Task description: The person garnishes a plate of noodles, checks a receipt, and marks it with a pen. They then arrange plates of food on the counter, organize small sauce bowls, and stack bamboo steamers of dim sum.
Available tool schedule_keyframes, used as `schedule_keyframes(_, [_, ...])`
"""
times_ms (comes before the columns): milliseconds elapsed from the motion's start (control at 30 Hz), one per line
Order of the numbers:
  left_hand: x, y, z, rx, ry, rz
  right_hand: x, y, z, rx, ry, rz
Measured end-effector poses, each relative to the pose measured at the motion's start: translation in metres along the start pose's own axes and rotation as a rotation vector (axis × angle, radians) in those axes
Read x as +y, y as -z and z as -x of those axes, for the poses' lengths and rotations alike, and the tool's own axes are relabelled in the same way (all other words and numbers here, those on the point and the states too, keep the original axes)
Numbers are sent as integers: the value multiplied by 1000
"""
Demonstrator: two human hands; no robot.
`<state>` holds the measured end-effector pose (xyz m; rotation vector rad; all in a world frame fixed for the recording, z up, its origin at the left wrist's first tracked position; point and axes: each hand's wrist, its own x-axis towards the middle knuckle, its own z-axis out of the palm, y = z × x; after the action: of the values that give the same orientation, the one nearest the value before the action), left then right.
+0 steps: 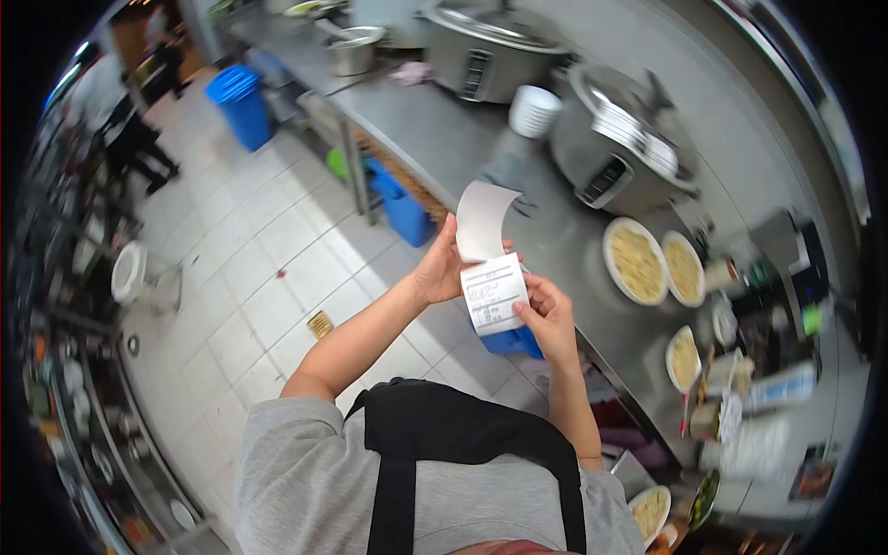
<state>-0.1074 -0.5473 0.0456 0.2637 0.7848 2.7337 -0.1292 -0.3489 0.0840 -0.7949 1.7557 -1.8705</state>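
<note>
A printed receipt (492, 298) with rows of text is in front of my chest, pinched at its right edge by my right hand (552, 324), thumb on the printed face. My left hand (438, 270) is closed on a blank, curling paper slip (483, 220), thumb along its left edge and fingers behind. The slip's lower end meets the top of the receipt. Both papers are held up between me and the steel counter (606, 319).
Two large cookers (495, 55) (618, 139) stand along the wall, with stacked white bowls (535, 112) between them. Plates of pale food (636, 262) sit on the counter. A blue bin (242, 106) stands on the tiled floor, and a person (116, 111) is at the far left.
</note>
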Motion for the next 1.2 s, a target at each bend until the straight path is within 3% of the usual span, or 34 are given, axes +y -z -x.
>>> schedule_keyframes(67, [33,18,40,11,-159,29,13,-37,-21,-128,-32,-30])
schedule_keyframes(233, [79,60,136,375,-522,-163,47,-123,-77,-370,-190,-218])
schedule_keyframes(300, [90,53,172,520,-631,-141,56,-156,-95,-464,-238,-218])
schedule_keyframes(400, [105,51,231,529,-824,160,70,-212,-119,-646,-342,-302])
schedule_keyframes(567, [113,65,331,747,-1140,140,90,-320,-136,-912,-600,-394])
schedule_keyframes(633, [118,59,368,1251,-1211,-231,96,-363,-139,-1023,-629,-399])
schedule_keyframes(667, [119,63,390,1309,-1316,-289,99,-383,-142,-1071,-647,-405])
schedule_keyframes(700, [121,66,411,1339,-1354,-292,103,-401,-146,-1120,-653,-400])
schedule_keyframes(767, [128,62,444,1687,-1457,-564,113,-437,-158,-1252,-555,-216])
schedule_keyframes(800, [133,58,463,1759,-1523,-586,116,-457,-164,-1291,-554,-211])
schedule_keyframes(867, [144,56,497,1864,-1574,-612,120,-501,-173,-1311,-406,-119])
schedule_keyframes(1067, [146,38,572,2183,-1646,-666,118,-627,-190,-1545,-332,-90])
schedule_keyframes(1200, [127,15,620,2338,-1671,-628,104,-711,-160,-1671,-278,-92])
